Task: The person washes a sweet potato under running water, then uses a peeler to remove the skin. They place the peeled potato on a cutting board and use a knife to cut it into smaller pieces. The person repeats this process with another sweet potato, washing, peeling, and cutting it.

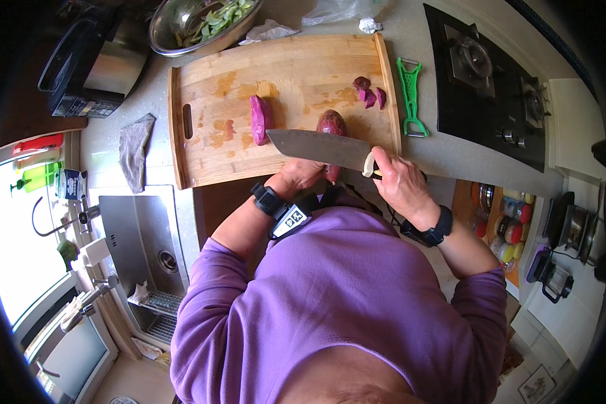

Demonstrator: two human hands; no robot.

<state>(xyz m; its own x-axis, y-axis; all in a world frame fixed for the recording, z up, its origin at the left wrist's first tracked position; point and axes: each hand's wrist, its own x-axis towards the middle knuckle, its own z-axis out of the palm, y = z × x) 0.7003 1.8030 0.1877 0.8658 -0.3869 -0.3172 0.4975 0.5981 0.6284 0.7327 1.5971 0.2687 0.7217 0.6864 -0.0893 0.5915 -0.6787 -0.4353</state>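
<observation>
A purple sweet potato (332,123) lies on the wooden cutting board (215,145). My left hand (301,174) holds its near end at the board's front edge. My right hand (398,180) grips the handle of a large kitchen knife (318,147), whose blade lies flat across the potato, pointing left. A cut purple half (259,119) stands on the board to the left. Several small purple offcuts (369,93) sit near the board's far right corner.
A green peeler (410,96) lies right of the board, beside a black gas hob (488,87). A steel bowl of green vegetables (198,23) stands behind the board. A grey cloth (136,149) and a sink (143,242) are to the left.
</observation>
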